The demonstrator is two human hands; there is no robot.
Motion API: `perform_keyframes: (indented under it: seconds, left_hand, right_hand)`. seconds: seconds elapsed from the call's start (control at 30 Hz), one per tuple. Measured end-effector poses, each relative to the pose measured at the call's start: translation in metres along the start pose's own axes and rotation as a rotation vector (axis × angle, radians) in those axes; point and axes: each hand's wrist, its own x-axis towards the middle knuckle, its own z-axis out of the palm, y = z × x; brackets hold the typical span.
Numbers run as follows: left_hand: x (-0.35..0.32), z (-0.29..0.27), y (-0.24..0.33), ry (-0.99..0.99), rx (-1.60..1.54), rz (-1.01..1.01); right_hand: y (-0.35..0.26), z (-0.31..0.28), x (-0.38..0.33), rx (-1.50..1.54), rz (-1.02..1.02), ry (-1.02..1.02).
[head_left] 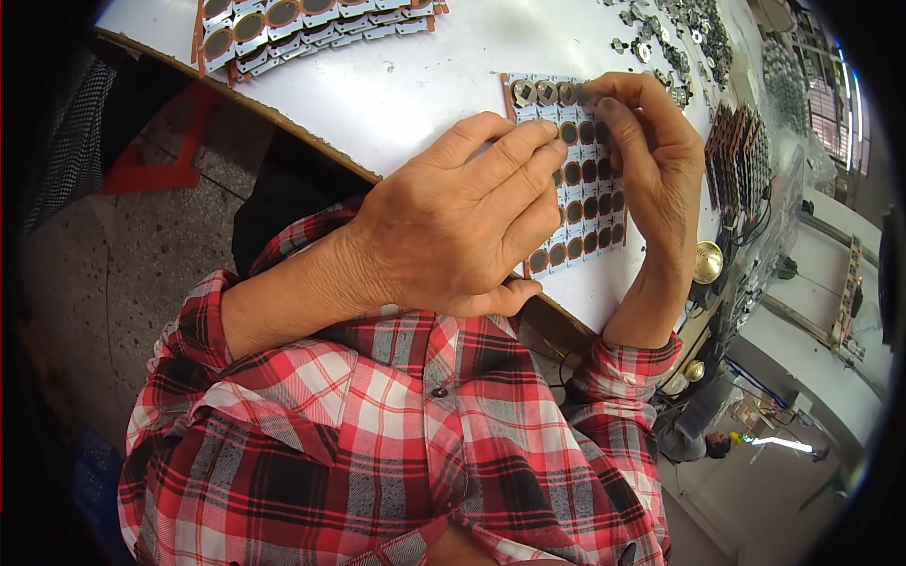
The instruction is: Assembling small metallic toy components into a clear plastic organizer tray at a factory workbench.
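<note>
A circuit board panel (578,231) with rows of round dark pads lies on the white table in front of me, close to its edge. Small round metal holders (546,92) sit along the panel's far row. My left hand (462,212) rests across the panel's left side, fingers extended over the pads and thumb apart near the near left corner. Over the far right part of the panel, my right hand (651,151) has thumb and index finger pinched together at the row of holders. Whatever lies between those fingertips is hidden.
Stacked panels (321,24) lie at the far left of the table (415,104). Loose metal pieces (694,38) are scattered at the far right, above another panel stack (741,156). A brass-coloured dome (708,262) stands beside my right forearm. A person (703,439) is in the background.
</note>
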Motion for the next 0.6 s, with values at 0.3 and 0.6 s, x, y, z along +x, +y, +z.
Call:
perform_keyframes:
  seconds: [0.3,0.6]
  left_hand:
    - [0.0,-0.001,0.0,-0.009,-0.027,-0.006]
    - [0.0,-0.002,0.0,-0.014,-0.024,-0.005]
  right_hand:
    - [-0.004,0.0,0.004,0.048,0.068,-0.02]
    - [0.001,0.005,0.004,0.141,0.166,0.064]
